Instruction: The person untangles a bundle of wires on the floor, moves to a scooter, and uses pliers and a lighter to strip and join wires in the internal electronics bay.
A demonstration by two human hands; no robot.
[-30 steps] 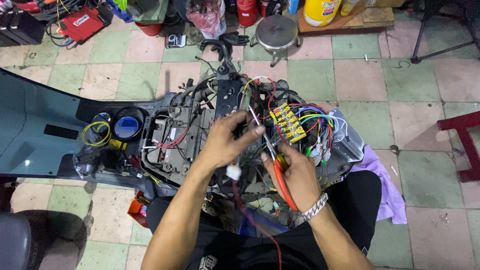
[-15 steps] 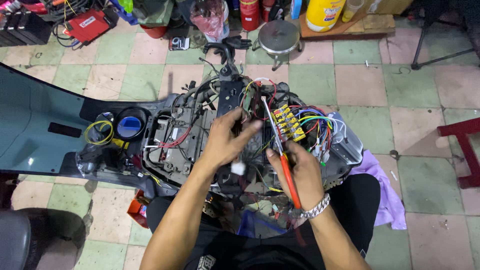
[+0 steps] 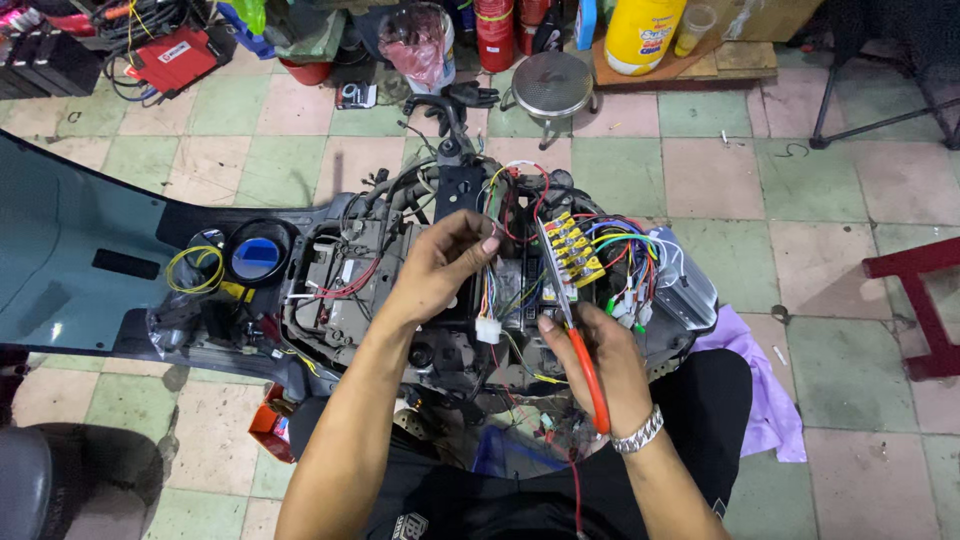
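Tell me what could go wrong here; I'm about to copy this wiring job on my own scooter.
The cutters in the right hand point into a dense tangle of coloured wires, so they might nick a neighbouring wire. The left hand is lifting a wire bundle with a white plug hanging from it; pulling could strain that plug. The yellow connector block sits right beside the blades and could get knocked.

Two hands (image 3: pixel 440 270), one pair of orange-handled pliers (image 3: pixel 585 365), one yellow terminal block (image 3: pixel 573 250), one white connector (image 3: pixel 488 329), perhaps two fire extinguishers (image 3: pixel 494 32).
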